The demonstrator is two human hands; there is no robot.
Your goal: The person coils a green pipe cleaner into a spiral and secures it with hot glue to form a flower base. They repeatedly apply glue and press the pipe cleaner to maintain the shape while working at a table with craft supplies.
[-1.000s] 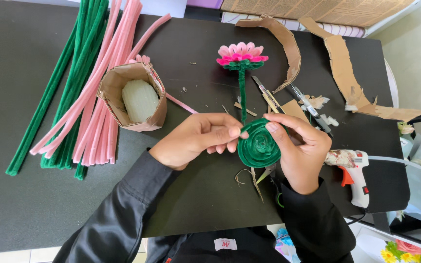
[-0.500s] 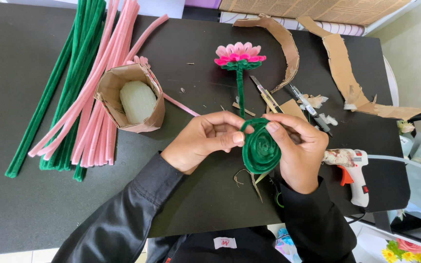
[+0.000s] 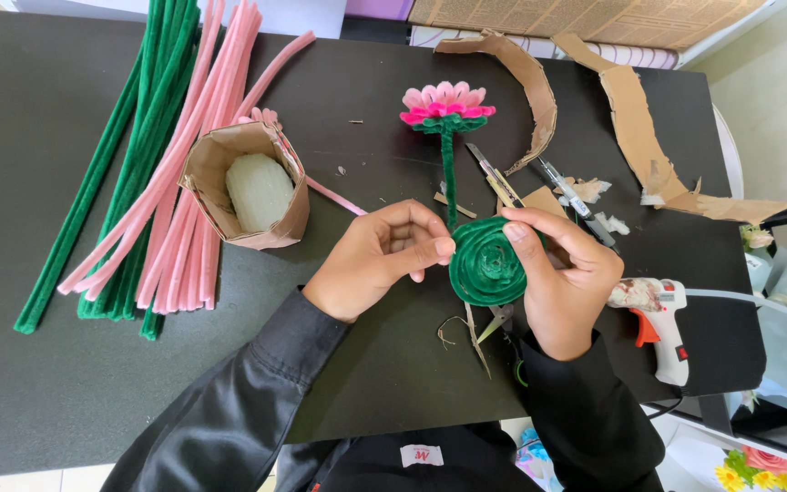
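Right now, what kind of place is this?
Probably a home or hobby craft table. Bundles of green and pink pipe cleaners lie on the black tabletop, a white hot glue gun sits to the right, and both hands hold a green coiled pipe-cleaner disc.

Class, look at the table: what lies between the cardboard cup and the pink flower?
In the head view, only bare black table with tiny scraps separates the cardboard cup from the pink flower.

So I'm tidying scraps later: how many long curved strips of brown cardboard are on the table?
2. One cardboard strip arcs just right of the pink flower; the other strip runs along the table's far right side toward its edge. Smaller offcuts may lie hidden beneath the hands.
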